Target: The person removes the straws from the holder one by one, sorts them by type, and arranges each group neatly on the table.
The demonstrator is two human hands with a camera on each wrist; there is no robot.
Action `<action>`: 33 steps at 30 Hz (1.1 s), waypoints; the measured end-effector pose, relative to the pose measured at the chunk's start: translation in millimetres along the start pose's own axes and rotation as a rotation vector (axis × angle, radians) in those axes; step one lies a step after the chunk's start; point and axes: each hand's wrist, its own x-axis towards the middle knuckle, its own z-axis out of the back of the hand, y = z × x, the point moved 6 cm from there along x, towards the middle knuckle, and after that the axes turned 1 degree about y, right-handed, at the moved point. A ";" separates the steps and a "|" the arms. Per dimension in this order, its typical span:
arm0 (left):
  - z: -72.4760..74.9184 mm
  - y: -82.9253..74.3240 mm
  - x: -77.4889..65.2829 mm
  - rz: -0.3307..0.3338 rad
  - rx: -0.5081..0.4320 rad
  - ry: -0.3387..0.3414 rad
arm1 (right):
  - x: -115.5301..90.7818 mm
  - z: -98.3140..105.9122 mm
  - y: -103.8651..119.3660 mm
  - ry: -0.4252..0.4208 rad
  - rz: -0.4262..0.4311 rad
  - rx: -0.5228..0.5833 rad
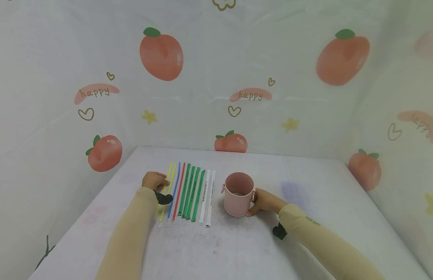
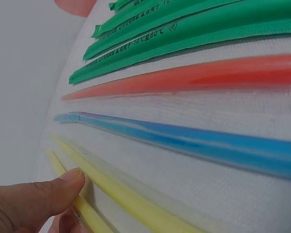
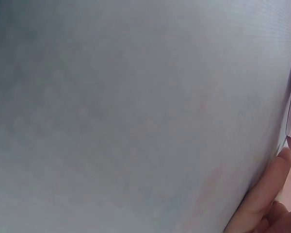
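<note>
At the left end of a row of straws, my left hand (image 1: 155, 180) pinches the outermost yellow straw (image 2: 89, 213) between thumb and fingers. A second yellow straw (image 2: 131, 201) lies just beside it, then a blue straw (image 1: 174, 188) and a red straw (image 1: 179, 190). My right hand (image 1: 267, 201) holds the side of a pink cup (image 1: 236, 205) with small ring handles, which stands upright on the table. In the right wrist view, fingers (image 3: 264, 196) show at the right edge, next to a sliver of the cup.
Several green-wrapped straws (image 1: 191, 192) and two white-wrapped straws (image 1: 210, 198) continue the row towards the cup. The white-covered table (image 1: 216, 252) meets a peach-printed curtain (image 1: 202, 116) at its back. A bluish stain (image 1: 295, 194) marks the cloth on the right.
</note>
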 end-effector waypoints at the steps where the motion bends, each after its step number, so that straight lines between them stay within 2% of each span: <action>1: 0.0 -0.1 0.0 0.001 -0.005 0.001 | -0.4 0.2 0.4 0.002 0.007 -0.003; 5: -0.3 0.1 -0.3 0.006 -0.020 0.001 | -0.1 -0.2 -0.1 0.007 0.009 0.002; 12: -0.3 2.7 0.9 0.009 -0.047 0.016 | 2.8 -2.8 -3.2 -0.015 -0.046 0.038; 24: -0.7 4.1 6.8 0.037 -0.103 0.032 | 3.6 -1.2 -5.0 -0.025 -0.062 0.036; 33: -0.9 5.5 10.3 0.048 -0.103 0.059 | 3.9 -2.0 -6.4 -0.021 -0.062 0.033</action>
